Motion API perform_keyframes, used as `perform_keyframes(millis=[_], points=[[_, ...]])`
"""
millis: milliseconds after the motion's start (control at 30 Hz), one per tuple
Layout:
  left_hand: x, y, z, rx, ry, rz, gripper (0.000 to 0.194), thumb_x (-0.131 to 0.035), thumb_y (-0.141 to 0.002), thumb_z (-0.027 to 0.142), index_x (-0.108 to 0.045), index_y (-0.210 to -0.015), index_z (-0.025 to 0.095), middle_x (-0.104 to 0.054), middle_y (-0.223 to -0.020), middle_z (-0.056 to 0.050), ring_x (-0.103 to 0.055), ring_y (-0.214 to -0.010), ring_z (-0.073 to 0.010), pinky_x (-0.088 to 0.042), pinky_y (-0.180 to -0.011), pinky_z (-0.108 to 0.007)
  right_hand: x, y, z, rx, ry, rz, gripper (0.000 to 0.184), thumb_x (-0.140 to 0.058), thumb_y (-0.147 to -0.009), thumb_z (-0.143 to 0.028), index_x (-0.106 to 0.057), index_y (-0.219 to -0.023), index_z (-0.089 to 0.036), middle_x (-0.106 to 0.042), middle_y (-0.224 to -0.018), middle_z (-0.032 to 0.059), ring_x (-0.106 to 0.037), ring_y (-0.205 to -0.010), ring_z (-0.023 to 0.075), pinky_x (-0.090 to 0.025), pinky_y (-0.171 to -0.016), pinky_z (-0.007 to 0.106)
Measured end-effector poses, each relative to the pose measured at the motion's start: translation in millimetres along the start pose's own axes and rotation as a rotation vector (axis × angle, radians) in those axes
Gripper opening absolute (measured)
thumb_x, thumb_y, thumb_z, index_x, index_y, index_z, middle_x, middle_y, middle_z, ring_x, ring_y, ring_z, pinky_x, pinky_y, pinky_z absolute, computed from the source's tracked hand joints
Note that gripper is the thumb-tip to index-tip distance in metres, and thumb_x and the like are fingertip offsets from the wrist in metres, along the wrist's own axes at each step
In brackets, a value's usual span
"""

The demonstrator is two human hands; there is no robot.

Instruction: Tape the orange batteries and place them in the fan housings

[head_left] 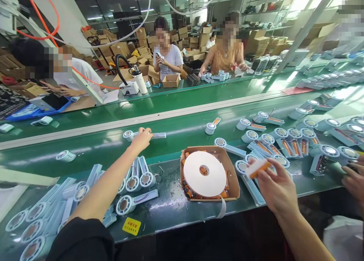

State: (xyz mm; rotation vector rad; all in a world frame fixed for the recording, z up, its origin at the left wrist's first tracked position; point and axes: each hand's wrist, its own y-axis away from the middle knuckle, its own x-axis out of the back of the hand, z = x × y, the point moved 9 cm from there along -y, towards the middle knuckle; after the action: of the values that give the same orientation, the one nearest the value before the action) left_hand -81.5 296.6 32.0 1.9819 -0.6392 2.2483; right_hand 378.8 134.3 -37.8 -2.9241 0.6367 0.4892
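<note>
My left hand [145, 135] reaches far out over the green belt, its fingers closed around the handle of a light-blue fan housing [128, 135] that has a round head. Between the fingers of my right hand [277, 185] is an orange battery [260, 169] with a white strip along its face. A cardboard box [234, 191] on the bench in front of me holds several orange batteries. On top of them lies a large roll of white tape [203, 181], its loose end hanging over the bench edge. Below my left forearm are more housings [125, 205], some with wires inside.
Several housings with orange batteries in their handles [294, 143] crowd the right side. Others are piled at the left [36, 211]. A yellow card [131, 226] lies near the front edge. Co-workers sit across the belt [182, 128], and another person's hand [354, 175] shows at far right.
</note>
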Motion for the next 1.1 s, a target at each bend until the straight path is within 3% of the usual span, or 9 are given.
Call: perform_keyframes(millis=[100,200,267,367,467,600,767,1100], points=[[-52.4,-34.0,25.1,-0.017,-0.055,-0.274,0.018,-0.072,-0.094,0.022,-0.075,-0.112,0.019,-0.064,-0.135,-0.013,-0.058,-0.131,-0.0327,-0.061,-0.096,-0.047,-81.4,-45.9,-3.9,0.024,0.063,-0.252,0.057,-0.097,-0.069,-0.045,-0.069,-0.116,-0.028,-0.084,-0.108,0.0094,-0.081,-0.104,0.0304,-0.065,-0.092,0.047],[-93.1,-59.5,61.4,-0.073,-0.065,-0.454,0.018,-0.074,-0.084,0.012,-0.078,-0.099,0.022,-0.063,-0.139,-0.014,-0.050,-0.140,-0.0376,-0.061,-0.093,-0.044,-159.6,-84.3,13.4,0.024,0.128,-0.460,0.058,-0.092,-0.073,-0.052,-0.065,-0.118,-0.026,-0.084,-0.108,0.0086,-0.080,-0.098,0.0271,-0.064,-0.091,0.046],[-109.4,-68.9,76.6,-0.098,-0.059,-0.539,0.017,-0.076,-0.084,0.015,-0.078,-0.100,0.022,-0.067,-0.134,-0.015,-0.053,-0.137,-0.0373,-0.059,-0.096,-0.045,-197.2,-101.0,35.2,0.008,0.199,-0.563,0.054,-0.090,-0.073,-0.050,-0.064,-0.113,-0.025,-0.084,-0.099,0.0054,-0.080,-0.091,0.0245,-0.063,-0.091,0.044],[-119.4,-73.6,81.4,-0.132,-0.030,-0.640,0.014,-0.075,-0.091,0.026,-0.076,-0.104,0.020,-0.072,-0.125,-0.011,-0.063,-0.123,-0.0294,-0.055,-0.102,-0.049,-232.3,-109.4,69.3,0.033,0.477,-0.729,0.036,-0.080,-0.081,-0.036,-0.063,-0.111,-0.025,-0.083,-0.088,0.0003,-0.079,-0.082,0.0206,-0.063,-0.087,0.039],[-119.3,-75.0,77.6,-0.164,0.020,-0.677,0.017,-0.073,-0.095,0.032,-0.075,-0.108,0.020,-0.074,-0.127,-0.007,-0.067,-0.119,-0.0239,-0.054,-0.105,-0.047,-249.5,-107.6,88.3,0.139,0.786,-0.857,0.029,-0.071,-0.086,-0.020,-0.065,-0.113,-0.026,-0.083,-0.086,-0.0031,-0.078,-0.080,0.0183,-0.061,-0.084,0.035],[-120.8,-77.8,74.0,-0.145,0.075,-0.657,0.020,-0.070,-0.098,0.034,-0.074,-0.113,0.022,-0.074,-0.128,-0.005,-0.068,-0.118,-0.0233,-0.053,-0.105,-0.045,-261.4,-104.5,92.9,0.200,0.937,-0.926,0.032,-0.068,-0.088,-0.013,-0.068,-0.117,-0.025,-0.083,-0.087,-0.0033,-0.076,-0.080,0.0178,-0.057,-0.083,0.032],[-126.2,-82.7,76.4,-0.097,0.100,-0.617,0.033,-0.064,-0.103,0.046,-0.070,-0.122,0.018,-0.072,-0.124,-0.009,-0.069,-0.112,-0.0235,-0.056,-0.103,-0.048,-269.7,-96.4,90.7,0.274,1.138,-0.985,0.036,-0.068,-0.091,-0.013,-0.069,-0.125,-0.024,-0.084,-0.092,0.0003,-0.075,-0.083,0.0192,-0.054,-0.081,0.030],[-125.6,-94.4,91.2,-0.011,0.147,-0.572,0.035,-0.066,-0.103,0.043,-0.068,-0.129,0.018,-0.069,-0.130,-0.010,-0.069,-0.115,-0.0244,-0.059,-0.101,-0.049,-270.3,-85.6,94.9,0.339,1.548,-1.071,0.040,-0.063,-0.099,-0.025,-0.063,-0.140,-0.025,-0.082,-0.099,0.0069,-0.075,-0.088,0.0258,-0.046,-0.072,0.027]])
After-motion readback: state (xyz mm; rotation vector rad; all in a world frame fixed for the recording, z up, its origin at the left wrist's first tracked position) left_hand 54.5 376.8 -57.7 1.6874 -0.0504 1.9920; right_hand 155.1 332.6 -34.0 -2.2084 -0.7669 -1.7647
